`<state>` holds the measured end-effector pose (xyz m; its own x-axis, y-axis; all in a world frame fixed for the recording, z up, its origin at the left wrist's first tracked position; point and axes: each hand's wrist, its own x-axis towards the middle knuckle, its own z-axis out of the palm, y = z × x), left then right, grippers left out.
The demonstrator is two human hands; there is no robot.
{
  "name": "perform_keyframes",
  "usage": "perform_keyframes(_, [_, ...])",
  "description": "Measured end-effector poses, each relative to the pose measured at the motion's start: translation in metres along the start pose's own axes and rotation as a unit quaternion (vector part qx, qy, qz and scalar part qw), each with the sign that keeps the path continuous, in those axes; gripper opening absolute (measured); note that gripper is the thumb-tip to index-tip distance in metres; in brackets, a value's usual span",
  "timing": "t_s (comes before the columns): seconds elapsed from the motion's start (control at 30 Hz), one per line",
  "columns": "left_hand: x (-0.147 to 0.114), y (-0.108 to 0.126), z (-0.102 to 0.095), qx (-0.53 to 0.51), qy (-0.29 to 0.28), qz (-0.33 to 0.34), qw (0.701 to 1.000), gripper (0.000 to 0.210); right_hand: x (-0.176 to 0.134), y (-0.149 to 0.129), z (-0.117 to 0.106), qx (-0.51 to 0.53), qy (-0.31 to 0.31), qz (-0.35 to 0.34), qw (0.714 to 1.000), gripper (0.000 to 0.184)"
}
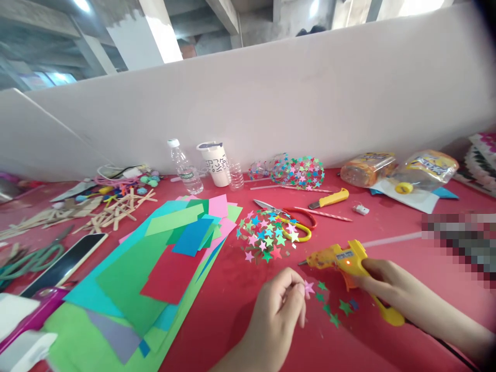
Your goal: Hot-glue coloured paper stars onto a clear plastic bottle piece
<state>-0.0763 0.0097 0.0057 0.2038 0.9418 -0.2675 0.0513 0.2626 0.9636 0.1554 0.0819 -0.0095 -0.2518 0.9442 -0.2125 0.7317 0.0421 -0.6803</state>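
Observation:
My right hand is wrapped round the handle of a yellow hot glue gun. A small orange light glows on its side, and the nozzle points left. My left hand is closed in a pinch, with a pink star at its fingertips. Several loose green stars lie between my hands on the red table. Beyond them is a heap of coloured stars, partly over scissors with red and yellow handles.
Coloured paper sheets spread to the left, near a phone and wooden sticks. At the back stand a water bottle, a white cup and a star-covered bottle. A yellow utility knife lies right of centre.

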Motion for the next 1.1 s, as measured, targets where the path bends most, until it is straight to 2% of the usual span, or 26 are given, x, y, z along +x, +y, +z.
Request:
perform_keyframes(0.1, [0.001, -0.003, -0.001, -0.030, -0.004, -0.005, 1.000, 0.027, 0.004, 0.012, 0.002, -0.153, 0.001, -0.003, 0.988, 0.035])
perform_keyframes(0.17, [0.001, -0.003, -0.001, -0.042, -0.001, -0.004, 0.999, 0.026, 0.004, 0.013, 0.000, -0.233, 0.023, -0.002, 0.972, 0.037])
perform_keyframes(0.23, [0.002, -0.002, -0.001, -0.052, 0.004, -0.005, 0.999, 0.024, 0.001, 0.006, -0.002, -0.286, 0.063, -0.037, 0.955, 0.039])
perform_keyframes(0.27, [0.002, -0.001, -0.001, -0.057, 0.005, -0.008, 0.998, 0.023, -0.001, -0.001, -0.004, -0.301, 0.083, -0.078, 0.947, 0.038])
perform_keyframes(0.33, [0.003, 0.001, -0.001, -0.072, 0.004, -0.017, 0.997, 0.022, -0.006, -0.018, -0.005, -0.275, 0.096, -0.185, 0.939, 0.031])
perform_keyframes(0.37, [0.004, 0.002, -0.001, -0.084, 0.001, -0.022, 0.996, 0.021, -0.009, -0.028, -0.005, -0.233, 0.072, -0.240, 0.940, 0.024])
perform_keyframes(0.47, [0.006, 0.004, -0.001, -0.144, -0.009, -0.044, 0.989, 0.016, -0.014, -0.055, 0.000, -0.117, -0.015, -0.321, 0.940, 0.011])
perform_keyframes(0.53, [0.007, 0.004, -0.002, -0.195, -0.034, -0.059, 0.978, 0.013, -0.014, -0.068, 0.003, -0.061, -0.038, -0.358, 0.931, 0.008])
perform_keyframes(0.63, [0.009, 0.004, -0.004, -0.256, -0.086, -0.071, 0.960, 0.011, -0.011, -0.078, 0.005, -0.009, -0.036, -0.377, 0.925, 0.008])
perform_keyframes(0.83, [0.010, 0.005, -0.009, -0.341, -0.149, -0.044, 0.927, 0.013, -0.006, -0.084, 0.005, 0.011, -0.028, -0.393, 0.919, 0.006])
perform_keyframes(1.0, [0.011, 0.006, -0.010, -0.374, -0.164, -0.050, 0.911, 0.014, -0.007, -0.080, 0.007, 0.009, -0.065, -0.435, 0.898, 0.019])
perform_keyframes(1.1, [0.008, 0.009, -0.010, -0.350, -0.144, -0.051, 0.924, 0.016, -0.005, -0.081, 0.003, 0.024, -0.058, -0.429, 0.901, 0.014])
